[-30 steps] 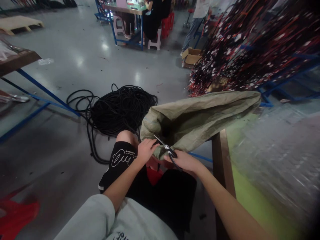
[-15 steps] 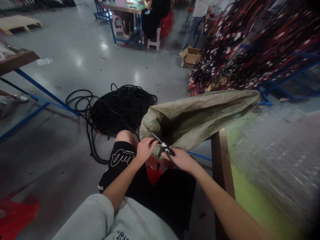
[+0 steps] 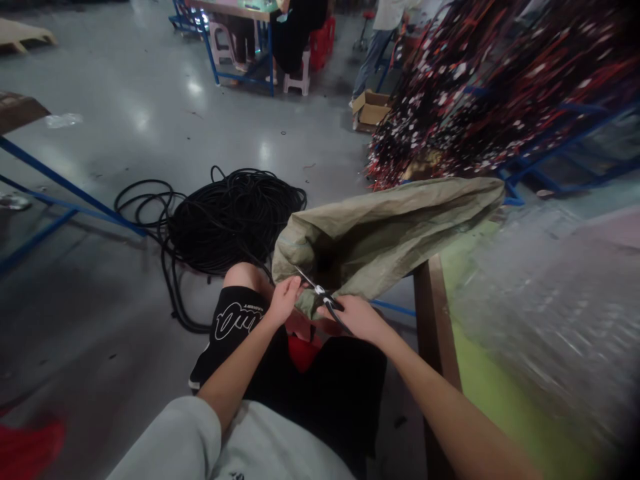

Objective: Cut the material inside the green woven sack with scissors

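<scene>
My right hand (image 3: 361, 319) is closed around the black handles of scissors (image 3: 321, 291), whose thin blades point up and to the left. My left hand (image 3: 285, 301) is pinched just beside the blades, above my knee. At its fingertips shows a bit of black cable (image 3: 303, 283), mostly hidden by the fingers. Right behind both hands, an olive woven sack (image 3: 395, 220) gapes with its mouth toward me; its inside is dark. On the floor beyond my left knee lies a large loose coil of black cable (image 3: 230, 217).
To my right stands a wooden-edged table (image 3: 437, 320) with a green top and clear plastic bags (image 3: 545, 287). Bundled red and black wires (image 3: 450, 100) hang on a blue rack. An open cardboard box (image 3: 371, 110) is on the floor. People sit at a far table (image 3: 240, 10).
The whole scene has shifted slightly left as my head turns. Less of the black cable shows at my left fingertips. Both hands keep nearly the same position by the sack's mouth.
</scene>
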